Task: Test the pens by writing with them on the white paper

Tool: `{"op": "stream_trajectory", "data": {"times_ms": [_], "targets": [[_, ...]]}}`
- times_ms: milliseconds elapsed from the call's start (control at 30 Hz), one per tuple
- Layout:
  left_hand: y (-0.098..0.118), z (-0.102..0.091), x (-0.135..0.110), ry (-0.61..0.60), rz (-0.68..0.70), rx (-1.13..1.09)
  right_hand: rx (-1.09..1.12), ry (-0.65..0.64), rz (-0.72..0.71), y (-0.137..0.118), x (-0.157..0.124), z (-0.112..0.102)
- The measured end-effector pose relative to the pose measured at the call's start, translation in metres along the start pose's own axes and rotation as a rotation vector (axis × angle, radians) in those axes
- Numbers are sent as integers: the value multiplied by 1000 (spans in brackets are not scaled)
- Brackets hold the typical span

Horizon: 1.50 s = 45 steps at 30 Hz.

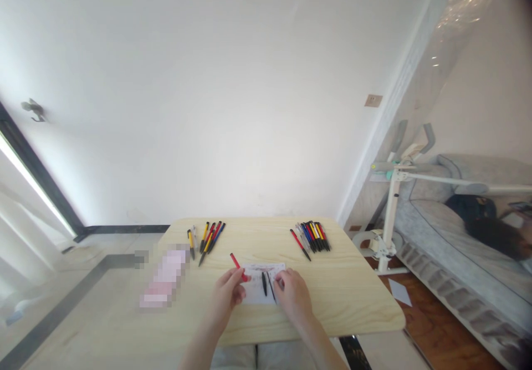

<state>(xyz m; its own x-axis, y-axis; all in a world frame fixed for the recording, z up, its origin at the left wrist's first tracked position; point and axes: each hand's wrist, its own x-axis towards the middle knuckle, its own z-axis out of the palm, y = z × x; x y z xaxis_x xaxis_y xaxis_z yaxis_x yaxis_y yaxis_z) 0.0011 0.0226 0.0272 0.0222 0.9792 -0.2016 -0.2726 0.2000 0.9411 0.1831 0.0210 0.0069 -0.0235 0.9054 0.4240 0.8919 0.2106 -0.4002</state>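
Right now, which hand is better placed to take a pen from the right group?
Probably the right hand: nearer those pens, though its grip is unclear; the left hand holds a red piece.

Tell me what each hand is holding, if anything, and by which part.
Left hand: a red tube, pinched toward its near end. Right hand: by a thin black rod; whether it grips anything cannot be told.

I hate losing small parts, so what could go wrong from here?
The short black piece lies loose on the paper between both hands, so a nudge from the right hand could roll it away. The slanted red tube, gripped near its lower end by the left hand, might slip.
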Motion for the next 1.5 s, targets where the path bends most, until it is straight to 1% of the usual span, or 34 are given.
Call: {"op": "stream_trajectory", "data": {"times_ms": [33,100,200,267,367,467,567,667,767,967,1100,1267,1333,1400,1500], "targets": [[0,1,-1,17,-23,-96,-2,-3,0,0,0,1],[-2,3,-3,35,-48,-214,1,-3,8,1,-1,2],[-7,6,-3,15,-49,-295,43,8,30,1,0,2],[-10,8,-4,15,-61,-355,109,18,58,-2,0,-1],[-10,13,-5,59,-111,-445,289,-7,76,-14,0,-8],[-9,18,-7,93,-163,-507,487,-35,37,-32,1,-19],[-10,21,-10,89,-185,-537,571,-40,-2,-47,2,-28],[-13,22,-12,82,-178,-531,581,-32,-28,-54,4,-33],[-14,23,-14,51,-154,-536,578,-22,-44,-57,4,-35],[-13,26,-15,23,-157,-529,559,-18,-60,-55,3,-31],[-16,27,-16,1,-155,-534,527,-12,-72,-56,2,-27],[-21,24,-14,15,-192,-585,553,-36,-117,-57,1,-31],[-19,20,-12,21,-219,-625,559,-25,-117,-52,0,-33],[-15,15,-10,51,-229,-712,523,-2,-81,-42,-2,-34],[-7,9,-7,87,-199,-868,372,-14,-19,-24,-8,-30]]}}
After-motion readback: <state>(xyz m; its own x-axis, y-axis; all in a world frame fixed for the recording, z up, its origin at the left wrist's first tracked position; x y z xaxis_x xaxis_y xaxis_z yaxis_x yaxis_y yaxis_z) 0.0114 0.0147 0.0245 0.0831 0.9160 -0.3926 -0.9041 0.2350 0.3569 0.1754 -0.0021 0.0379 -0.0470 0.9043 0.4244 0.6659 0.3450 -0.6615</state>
